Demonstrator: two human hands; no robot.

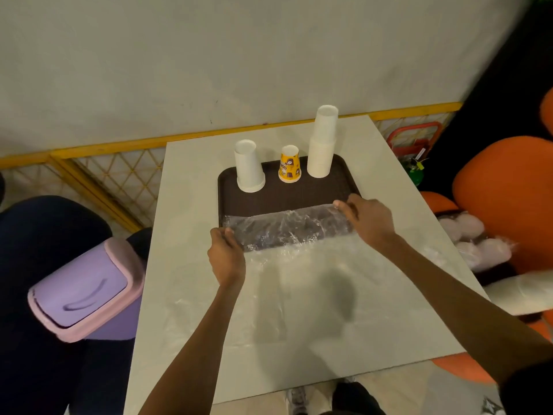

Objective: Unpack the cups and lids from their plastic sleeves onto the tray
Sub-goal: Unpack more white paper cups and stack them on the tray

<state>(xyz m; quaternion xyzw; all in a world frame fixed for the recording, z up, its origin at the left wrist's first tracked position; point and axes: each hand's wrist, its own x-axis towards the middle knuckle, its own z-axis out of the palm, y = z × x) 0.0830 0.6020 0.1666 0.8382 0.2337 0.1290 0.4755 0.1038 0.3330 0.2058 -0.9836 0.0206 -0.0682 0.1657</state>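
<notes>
A dark brown tray (284,194) lies on the white table. Three upside-down cup stacks stand along its far side: a short white stack (250,166), a yellow printed cup stack (289,164) and a tall white stack (323,142). A clear plastic sleeve (287,229) is stretched flat across the tray's near edge and hangs down over the table. My left hand (226,254) pinches the sleeve's left end. My right hand (366,221) pinches its right end. The sleeve looks empty.
A purple bin with a pink swing lid (86,290) stands left of the table (185,250). At the right, an orange seat (508,202) carries more plastic-wrapped white packs (475,241). A yellow lattice rail (98,172) runs behind the table.
</notes>
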